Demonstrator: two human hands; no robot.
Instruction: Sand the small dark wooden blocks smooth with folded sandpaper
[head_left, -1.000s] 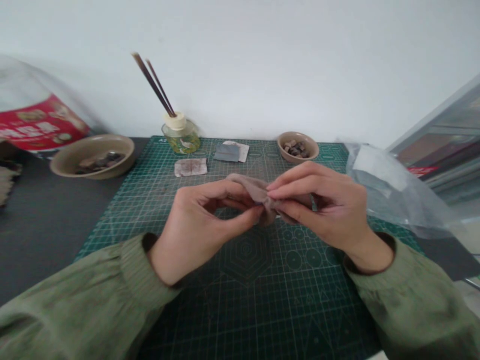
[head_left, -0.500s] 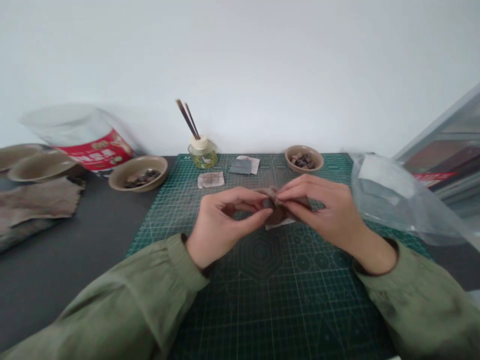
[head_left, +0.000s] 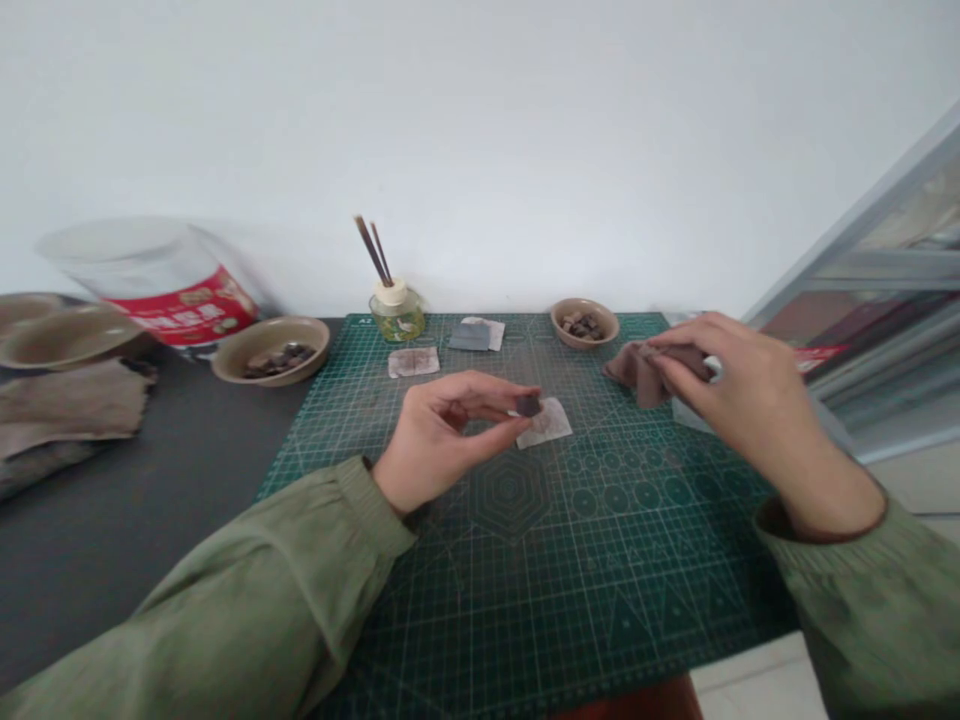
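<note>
Between the thumb and fingers of my left hand (head_left: pixel 450 430) is a small dark piece (head_left: pixel 529 404), like a little stone or bead; its exact kind I cannot make out. It is held above the mat, in front of a whitish square of paper or sandpaper (head_left: pixel 551 422). My right hand (head_left: pixel 750 385), farther right, pinches a brownish cloth (head_left: pixel 645 375) that hangs down from the fingers. A small bowl (head_left: pixel 585 342) with several similar pieces stands behind, between the two hands.
A green cutting mat (head_left: pixel 555 590) covers the dark table (head_left: pixel 202 500). At the back are a reed diffuser (head_left: pixel 397 312) and grey and whitish sheets (head_left: pixel 470 337). On the left stand another bowl (head_left: pixel 271 376), a clear jar with a red label (head_left: pixel 184 310) and a folded cloth (head_left: pixel 75 400). Clear plastic (head_left: pixel 690 415) lies at right.
My right hand has moved away to the right with the cloth, off the small dark piece. My left hand stays nearly in place, still holding the piece. The view has shifted slightly.
</note>
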